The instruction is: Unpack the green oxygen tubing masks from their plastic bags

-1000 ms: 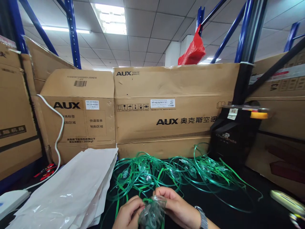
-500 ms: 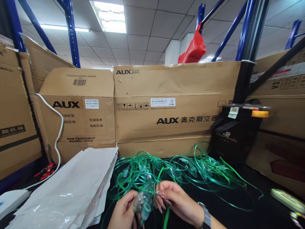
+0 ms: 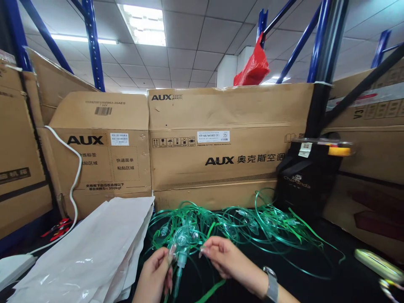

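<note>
A long, flat-faced cardboard box [image 3: 217,113] is fronted by a dark surface [image 3: 322,292].
Smooth white sheets [image 3: 101,240] are stacked at left; glossy green tubing [image 3: 269,216] is heaped in loops. The right hand [image 3: 222,254] is curled, whether around anything cannot be told; against the tubing, a clear domed mask [image 3: 181,240] is pinched by the left hand [image 3: 155,273]. Below, a flat strap [image 3: 213,290] is seen.
</note>
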`<state>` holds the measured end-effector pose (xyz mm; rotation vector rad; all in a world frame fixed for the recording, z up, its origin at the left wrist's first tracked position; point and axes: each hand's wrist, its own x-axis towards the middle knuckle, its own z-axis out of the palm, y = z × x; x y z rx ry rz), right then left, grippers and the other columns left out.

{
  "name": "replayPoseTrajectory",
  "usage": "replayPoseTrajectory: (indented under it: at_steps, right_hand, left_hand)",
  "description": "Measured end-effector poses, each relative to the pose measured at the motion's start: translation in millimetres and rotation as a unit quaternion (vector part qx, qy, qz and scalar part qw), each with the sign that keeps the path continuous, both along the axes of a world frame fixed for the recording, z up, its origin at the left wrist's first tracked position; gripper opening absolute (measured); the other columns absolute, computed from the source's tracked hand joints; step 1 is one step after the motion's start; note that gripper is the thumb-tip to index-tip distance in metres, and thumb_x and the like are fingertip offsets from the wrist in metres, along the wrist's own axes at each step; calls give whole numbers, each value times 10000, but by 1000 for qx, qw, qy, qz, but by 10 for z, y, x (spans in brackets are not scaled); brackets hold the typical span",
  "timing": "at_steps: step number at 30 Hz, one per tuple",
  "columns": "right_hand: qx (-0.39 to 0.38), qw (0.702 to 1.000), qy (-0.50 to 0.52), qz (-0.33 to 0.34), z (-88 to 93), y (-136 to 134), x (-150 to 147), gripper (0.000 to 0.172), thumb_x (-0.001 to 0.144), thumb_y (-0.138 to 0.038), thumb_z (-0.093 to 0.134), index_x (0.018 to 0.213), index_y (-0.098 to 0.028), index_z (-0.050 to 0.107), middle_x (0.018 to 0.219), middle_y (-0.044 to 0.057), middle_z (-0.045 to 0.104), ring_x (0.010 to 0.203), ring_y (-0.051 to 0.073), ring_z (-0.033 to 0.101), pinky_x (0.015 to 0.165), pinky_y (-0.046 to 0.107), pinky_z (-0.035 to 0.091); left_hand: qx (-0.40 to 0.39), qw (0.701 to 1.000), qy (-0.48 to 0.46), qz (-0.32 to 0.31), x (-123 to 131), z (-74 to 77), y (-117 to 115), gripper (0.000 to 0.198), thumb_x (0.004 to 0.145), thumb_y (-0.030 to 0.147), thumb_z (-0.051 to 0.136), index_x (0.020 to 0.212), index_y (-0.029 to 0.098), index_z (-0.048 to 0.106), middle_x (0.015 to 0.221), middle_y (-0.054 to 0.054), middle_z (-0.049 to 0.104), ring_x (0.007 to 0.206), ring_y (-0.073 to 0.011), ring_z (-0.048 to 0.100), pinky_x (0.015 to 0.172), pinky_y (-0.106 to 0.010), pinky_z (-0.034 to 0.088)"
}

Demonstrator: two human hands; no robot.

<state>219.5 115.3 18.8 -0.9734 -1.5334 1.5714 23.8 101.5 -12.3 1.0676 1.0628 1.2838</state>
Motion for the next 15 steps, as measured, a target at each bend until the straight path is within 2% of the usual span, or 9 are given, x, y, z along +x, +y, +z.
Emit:
replayPoseTrajectory:
  at_steps: [2,4,8,11,15]
  right_hand:
    - [1,999,-40,15,-101,-57,-95,398,644,-475,688,838,-189,491,439,-140,350,323,19,239,326,154,171]
    - [4,998,-33,55,-169,-121,-192,431,601,-441,732,879,-192,515,484,-130,377,368,16,297,365,147,213]
    - [4,988,45,151,-194,-224,-345,439,558,-449,754,867,-171,613,655,-57,511,568,43,438,550,153,328]
    - [2,987,48,155,-168,-274,-399,436,555,-528,718,760,-149,650,672,-31,523,601,58,441,580,171,329]
    - [44,993,12,109,-202,-303,-415,466,590,-588,665,696,-135,643,636,-26,497,588,69,411,535,179,315]
  left_hand:
    - [1,1000,9,-16,28,-39,-12,485,564,647,603,571,185,456,381,94,442,264,-40,362,271,-135,258]
    - [10,999,24,-22,52,-41,-39,479,570,649,595,595,182,493,421,73,472,291,-55,376,287,-153,265]
    - [116,990,79,23,76,26,-113,416,614,564,631,542,156,605,533,28,468,482,-102,429,445,-192,347]
    - [154,984,92,17,63,48,-135,402,641,538,622,504,161,638,583,5,476,589,-142,445,560,-221,368]
    - [131,987,96,1,64,-17,-123,421,639,570,603,539,166,664,575,5,463,585,-152,423,554,-233,341]
